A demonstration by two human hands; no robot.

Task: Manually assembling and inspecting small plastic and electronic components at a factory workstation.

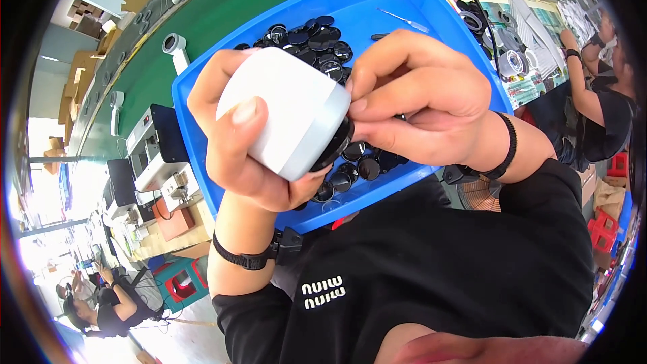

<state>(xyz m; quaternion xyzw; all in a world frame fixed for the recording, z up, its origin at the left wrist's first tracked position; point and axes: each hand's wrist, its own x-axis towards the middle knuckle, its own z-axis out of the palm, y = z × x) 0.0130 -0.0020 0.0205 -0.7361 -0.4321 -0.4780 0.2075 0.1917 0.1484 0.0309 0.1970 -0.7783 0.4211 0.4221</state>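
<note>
My left hand [236, 141] is wrapped round a white, rounded housing [276, 104] with a pale grey band along its rim. The housing is tilted, its open end toward my right hand. A black round part [335, 145] sits at that end, partly hidden by the housing and fingers. My right hand [424, 98] is closed in a pinch against the grey rim beside the black part; whatever lies between its fingertips is hidden. Beneath both hands, many glossy black discs [323, 38] lie loose in a blue tray [283, 10].
A small screwdriver [404, 20] lies in the tray's far right part. Beyond the tray runs a green conveyor belt [145, 47] with white devices on it. Bench machines [156, 145] stand at left. At right, a person [600, 94] sits by a table of parts [519, 47].
</note>
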